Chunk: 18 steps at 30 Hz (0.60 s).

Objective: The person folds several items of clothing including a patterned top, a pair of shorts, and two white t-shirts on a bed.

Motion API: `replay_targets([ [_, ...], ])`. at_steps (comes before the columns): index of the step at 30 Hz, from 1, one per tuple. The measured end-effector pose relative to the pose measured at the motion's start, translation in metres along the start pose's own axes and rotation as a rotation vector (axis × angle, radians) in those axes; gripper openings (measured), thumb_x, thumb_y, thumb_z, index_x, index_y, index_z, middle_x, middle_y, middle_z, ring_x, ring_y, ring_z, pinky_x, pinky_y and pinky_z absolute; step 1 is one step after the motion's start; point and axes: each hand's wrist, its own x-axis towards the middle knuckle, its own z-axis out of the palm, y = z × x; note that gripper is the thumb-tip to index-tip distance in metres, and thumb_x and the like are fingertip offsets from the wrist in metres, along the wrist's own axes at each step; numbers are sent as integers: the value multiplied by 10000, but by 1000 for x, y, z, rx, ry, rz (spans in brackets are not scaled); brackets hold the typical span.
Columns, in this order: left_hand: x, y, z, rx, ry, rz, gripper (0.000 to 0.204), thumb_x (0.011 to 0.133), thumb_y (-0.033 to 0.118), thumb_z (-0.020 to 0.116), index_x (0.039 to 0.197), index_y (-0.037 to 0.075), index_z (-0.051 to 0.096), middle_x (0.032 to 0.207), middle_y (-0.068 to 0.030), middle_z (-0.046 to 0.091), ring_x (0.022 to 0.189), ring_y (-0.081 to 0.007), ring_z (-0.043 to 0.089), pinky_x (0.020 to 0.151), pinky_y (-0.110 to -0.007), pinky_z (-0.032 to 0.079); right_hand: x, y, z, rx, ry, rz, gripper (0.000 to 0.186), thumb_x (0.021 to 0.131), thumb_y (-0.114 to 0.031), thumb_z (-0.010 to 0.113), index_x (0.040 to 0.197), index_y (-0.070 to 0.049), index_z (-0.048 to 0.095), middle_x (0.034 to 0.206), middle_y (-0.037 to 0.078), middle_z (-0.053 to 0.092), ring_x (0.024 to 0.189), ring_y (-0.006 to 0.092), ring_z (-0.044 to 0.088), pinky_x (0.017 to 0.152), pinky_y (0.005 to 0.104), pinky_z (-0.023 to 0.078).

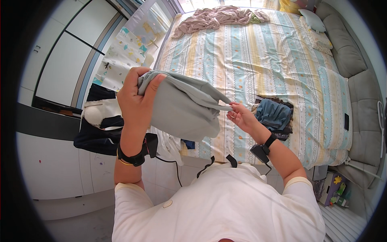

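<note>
- While the left hand (137, 99) clamps the bunched pale grey-green garment (181, 107) above the bed's near edge, the right hand (242, 117) pinches its pulled-out corner.
- Garment looks light, soft and limp; best held at edges or corners.
- No containers visible; blue clothes (274, 115) lie on the striped bedsheet (242, 52), a mauve blanket (217, 17) at its far end.

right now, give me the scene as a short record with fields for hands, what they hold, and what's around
left hand: left hand raised, gripping one end of a folded grey garment
right hand: right hand pinching a thin corner of the same garment
garment: bunched, held in the air over the bed edge
bed: striped patterned sheet
on bed: blue clothes pile beside the right hand; pink crumpled cloth at the far end
wrists: dark band on each
</note>
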Motion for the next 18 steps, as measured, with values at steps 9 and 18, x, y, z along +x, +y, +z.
replay_targets([
  [9, -1, -3, 0, 7, 15, 18, 214, 805, 199, 691, 869, 30, 575, 731, 13, 570, 642, -41, 472, 589, -173, 408, -8, 13, 10, -217, -38, 115, 300, 823, -193, 599, 1108, -143, 518, 954, -17, 547, 848, 106, 521, 768, 269, 397],
  [18, -2, -6, 2, 4, 23, -6, 221, 805, 208, 692, 859, 30, 572, 722, 18, 566, 637, -37, 470, 583, -172, 409, 2, 20, -2, -283, 87, -122, 331, 825, -226, 628, 1127, -152, 517, 967, -50, 566, 902, 60, 472, 809, 258, 326],
])
